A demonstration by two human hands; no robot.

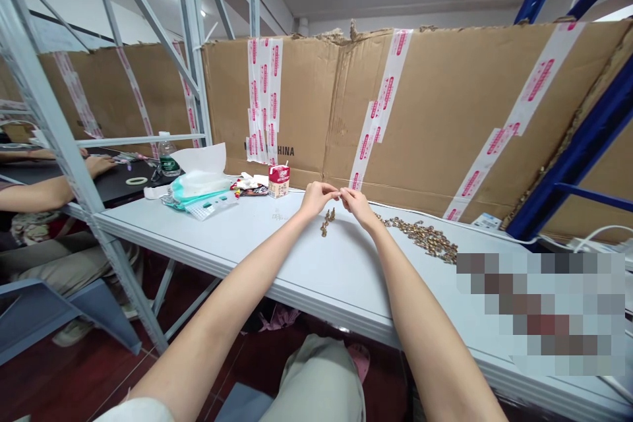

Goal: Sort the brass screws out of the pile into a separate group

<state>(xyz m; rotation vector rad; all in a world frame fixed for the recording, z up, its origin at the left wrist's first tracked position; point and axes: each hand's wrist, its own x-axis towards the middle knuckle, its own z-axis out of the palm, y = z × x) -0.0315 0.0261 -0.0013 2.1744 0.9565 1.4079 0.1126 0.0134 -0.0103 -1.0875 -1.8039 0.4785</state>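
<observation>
My left hand (318, 199) and my right hand (357, 204) meet fingertip to fingertip above the pale table (277, 257). Both are closed in a pinch. Whatever lies between the fingertips is too small to make out. Just below my left hand, a few small brass-coloured metal pieces (324, 231) rest on the tabletop. To the right of my right hand spreads a long heap of similar small brass-coloured pieces (430, 239); their exact kind does not show at this size.
A red and cream drink carton (279, 182), a pack of wipes (200, 184) and wrappers (251, 184) stand at the back left. A cardboard wall (306, 99) closes the far side. At left, beyond a metal post (64, 145), another person's hand (100, 165) rests near a bottle (168, 157).
</observation>
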